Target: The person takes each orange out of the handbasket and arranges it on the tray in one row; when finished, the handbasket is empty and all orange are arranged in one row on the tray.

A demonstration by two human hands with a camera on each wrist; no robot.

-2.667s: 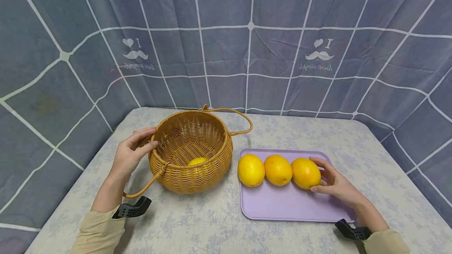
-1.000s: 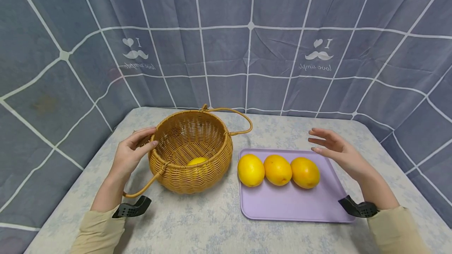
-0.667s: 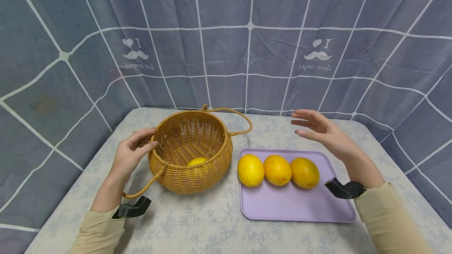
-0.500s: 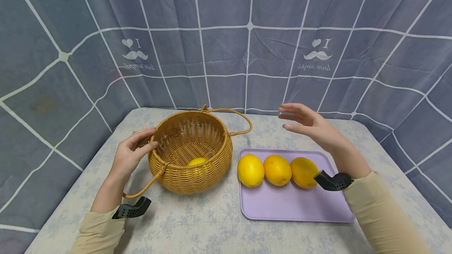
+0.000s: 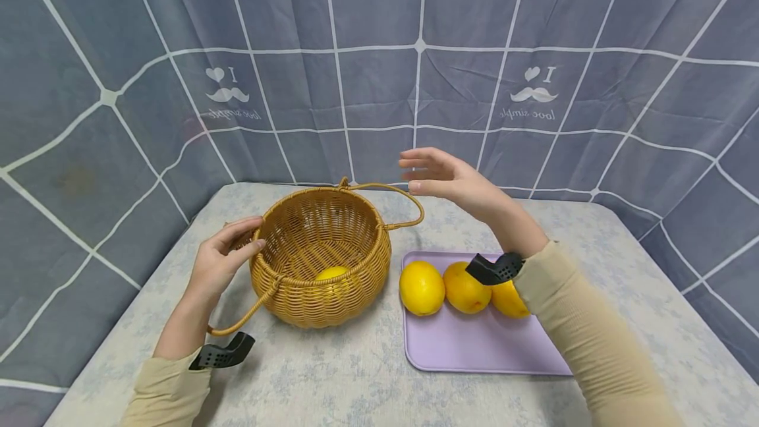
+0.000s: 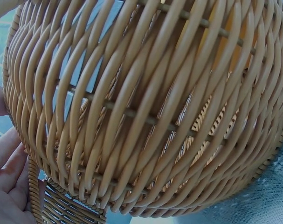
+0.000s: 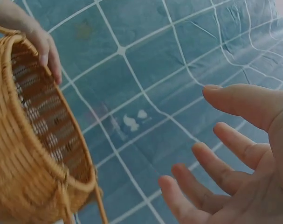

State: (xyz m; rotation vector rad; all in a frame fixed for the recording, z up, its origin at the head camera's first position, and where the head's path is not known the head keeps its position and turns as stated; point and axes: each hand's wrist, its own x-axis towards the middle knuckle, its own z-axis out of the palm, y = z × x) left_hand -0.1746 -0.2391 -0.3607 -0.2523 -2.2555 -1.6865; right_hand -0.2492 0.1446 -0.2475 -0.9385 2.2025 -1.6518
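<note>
My left hand [image 5: 221, 257] holds the left rim of a round wicker basket [image 5: 323, 298], its thumb and fingers over the edge. One yellow fruit [image 5: 331, 273] lies at the bottom, partly behind the front wall. My right hand [image 5: 453, 180] hovers in the air with nothing in it, overlapping the basket's right handle [image 5: 421, 206] in the head view. In the right wrist view the fingers [image 7: 216, 165] are spread and relaxed. Three yellow-orange fruits like oranges sit in a row on a purple tray [image 5: 468, 351]: left fruit [image 5: 421, 288], middle fruit [image 5: 464, 294], right fruit [image 5: 506, 302].
The right sleeve [image 5: 584, 321] crosses over the tray's right side and hides part of it. The basket's other handle [image 5: 243, 315] droops at front left. A grey-blue checked curtain [image 5: 379, 84] stands behind the pale patterned table [image 5: 332, 374].
My right hand has let go of the right fruit, risen off the tray and swung left towards the basket's right handle. The fruits, the basket and my left hand have stayed put.
</note>
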